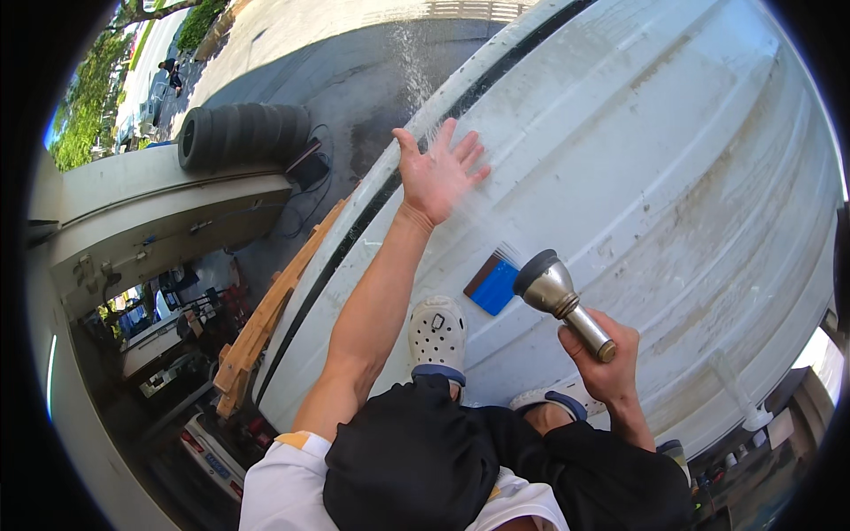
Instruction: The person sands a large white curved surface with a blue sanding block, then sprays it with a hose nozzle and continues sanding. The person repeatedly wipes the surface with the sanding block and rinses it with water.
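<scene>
The person's right hand [609,354] grasps the lower end of a metal spray nozzle [567,301], which points toward the left hand [436,181]. The left fingers are released and spread, within the water spray [474,217]. A blue brush [493,285] lies on the white ribbed surface [655,177], near the nozzle head.

Silver nozzle [565,304], brown-edged blue block [494,285]

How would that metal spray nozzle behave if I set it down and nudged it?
The nozzle would probably feel heavy for its size, since its body looks like metal. It may be slippery, with water spraying nearby. Nudged, it would likely roll in a curve, being round and wider at one end.
</scene>
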Action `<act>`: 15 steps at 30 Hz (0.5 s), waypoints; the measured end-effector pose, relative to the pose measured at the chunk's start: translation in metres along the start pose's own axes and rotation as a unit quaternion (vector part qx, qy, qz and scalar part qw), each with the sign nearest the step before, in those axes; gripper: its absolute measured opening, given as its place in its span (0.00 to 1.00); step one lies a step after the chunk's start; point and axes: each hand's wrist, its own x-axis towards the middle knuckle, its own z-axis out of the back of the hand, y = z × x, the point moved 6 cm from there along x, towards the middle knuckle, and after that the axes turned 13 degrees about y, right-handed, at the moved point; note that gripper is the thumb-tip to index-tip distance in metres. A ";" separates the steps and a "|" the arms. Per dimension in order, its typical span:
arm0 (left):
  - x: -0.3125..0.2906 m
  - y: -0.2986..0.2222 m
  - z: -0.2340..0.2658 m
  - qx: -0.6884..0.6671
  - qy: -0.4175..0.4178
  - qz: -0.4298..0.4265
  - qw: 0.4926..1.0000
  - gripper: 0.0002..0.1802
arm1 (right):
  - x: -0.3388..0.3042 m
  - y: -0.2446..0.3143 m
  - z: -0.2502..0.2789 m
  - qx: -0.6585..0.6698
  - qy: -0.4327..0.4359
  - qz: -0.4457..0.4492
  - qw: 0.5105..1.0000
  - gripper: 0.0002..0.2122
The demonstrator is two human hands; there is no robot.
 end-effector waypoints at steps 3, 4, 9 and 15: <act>-0.006 0.024 -0.018 0.002 0.008 0.035 0.999 0.74 | 0.001 -0.001 0.001 -0.005 -0.006 -0.006 1.000 0.15; -0.008 0.033 -0.024 -0.003 0.013 0.046 0.999 0.74 | 0.001 -0.002 0.001 -0.005 -0.009 -0.012 1.000 0.15; -0.014 0.067 -0.055 -0.025 0.009 0.069 0.997 0.74 | 0.003 -0.004 0.004 0.006 -0.015 -0.014 1.000 0.14; -0.014 0.098 -0.094 0.000 -0.027 0.123 0.992 0.71 | 0.010 -0.003 0.003 -0.014 -0.037 -0.021 0.999 0.14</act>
